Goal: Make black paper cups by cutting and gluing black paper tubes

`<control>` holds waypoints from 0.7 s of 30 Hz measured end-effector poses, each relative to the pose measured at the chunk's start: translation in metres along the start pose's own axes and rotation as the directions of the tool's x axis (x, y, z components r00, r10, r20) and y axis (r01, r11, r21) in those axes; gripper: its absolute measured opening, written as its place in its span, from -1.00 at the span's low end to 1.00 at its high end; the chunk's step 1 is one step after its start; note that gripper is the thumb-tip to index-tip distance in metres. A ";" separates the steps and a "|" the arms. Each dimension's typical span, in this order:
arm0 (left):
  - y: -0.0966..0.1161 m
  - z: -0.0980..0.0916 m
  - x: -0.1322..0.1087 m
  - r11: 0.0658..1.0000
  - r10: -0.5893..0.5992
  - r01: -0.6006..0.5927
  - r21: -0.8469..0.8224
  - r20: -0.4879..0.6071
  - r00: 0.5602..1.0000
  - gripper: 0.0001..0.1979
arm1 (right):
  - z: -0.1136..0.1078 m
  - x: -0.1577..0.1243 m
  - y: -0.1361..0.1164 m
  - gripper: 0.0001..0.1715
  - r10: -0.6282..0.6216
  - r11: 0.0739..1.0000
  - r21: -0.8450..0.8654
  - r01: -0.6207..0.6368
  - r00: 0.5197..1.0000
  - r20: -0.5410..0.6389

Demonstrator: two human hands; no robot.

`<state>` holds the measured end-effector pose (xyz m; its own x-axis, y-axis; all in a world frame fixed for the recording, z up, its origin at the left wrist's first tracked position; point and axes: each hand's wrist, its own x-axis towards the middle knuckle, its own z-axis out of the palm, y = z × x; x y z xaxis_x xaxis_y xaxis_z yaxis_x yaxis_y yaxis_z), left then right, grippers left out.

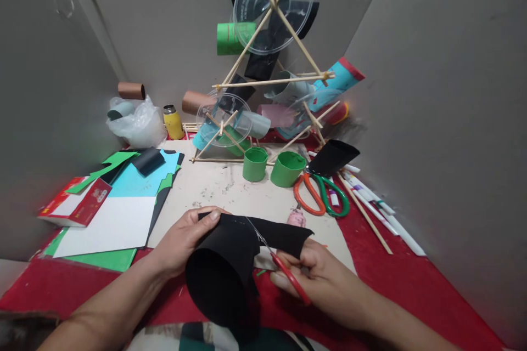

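A curled sheet of black paper (230,241) is in front of me, bent into a wide roll with its dark opening toward me. My left hand (187,236) grips its upper left edge, thumb on top. With my right hand (313,274) I hold small scissors with red handles (290,278). Their blades lie across the paper near its top edge, where a strip (286,235) extends to the right toward my fingers. A small white patch shows beneath the blades; I cannot tell what it is. Beyond the paper stand two short green paper cups (255,164).
Behind stands a frame of wooden sticks (272,81) with clear plastic discs and coloured paper tubes. Larger scissors with orange and green handles (338,205) lie at right, near rolled white paper sticks (397,225). Paper sheets (111,225) and a red box (78,203) lie left.
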<state>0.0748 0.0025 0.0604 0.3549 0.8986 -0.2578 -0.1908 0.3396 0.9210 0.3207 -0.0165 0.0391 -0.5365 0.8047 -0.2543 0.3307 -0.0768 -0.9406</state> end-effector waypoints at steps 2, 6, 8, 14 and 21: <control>0.001 0.001 0.001 1.000 -0.010 0.010 -0.025 -0.010 1.000 -0.64 | 0.001 0.002 0.003 -0.38 0.003 1.000 0.010 -0.003 1.000 0.017; 0.002 0.004 0.002 0.994 -0.005 -0.005 -0.109 -0.096 0.995 -0.62 | 0.003 0.004 0.009 -0.34 0.009 0.999 0.032 -0.010 1.000 0.023; 0.000 0.003 0.003 0.991 0.012 -0.036 -0.131 -0.177 0.984 -0.64 | 0.003 0.004 0.008 -0.35 0.010 0.999 0.040 -0.011 1.000 0.011; -0.013 -0.008 0.005 0.987 -0.044 0.031 -0.161 -0.080 0.996 -0.72 | 0.002 0.005 -0.003 -0.32 -0.064 0.995 0.076 0.067 0.997 -0.051; -0.011 -0.007 0.011 0.939 0.011 -0.106 -0.328 -0.281 0.960 -0.75 | -0.002 0.004 0.006 -0.27 -0.059 0.977 0.192 0.094 0.982 -0.180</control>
<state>0.0746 0.0108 0.0459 0.0812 0.9440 -0.3198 -0.5168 0.3142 0.7963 0.3220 -0.0121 0.0330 -0.4064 0.9007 -0.1534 0.1235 -0.1122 -0.9860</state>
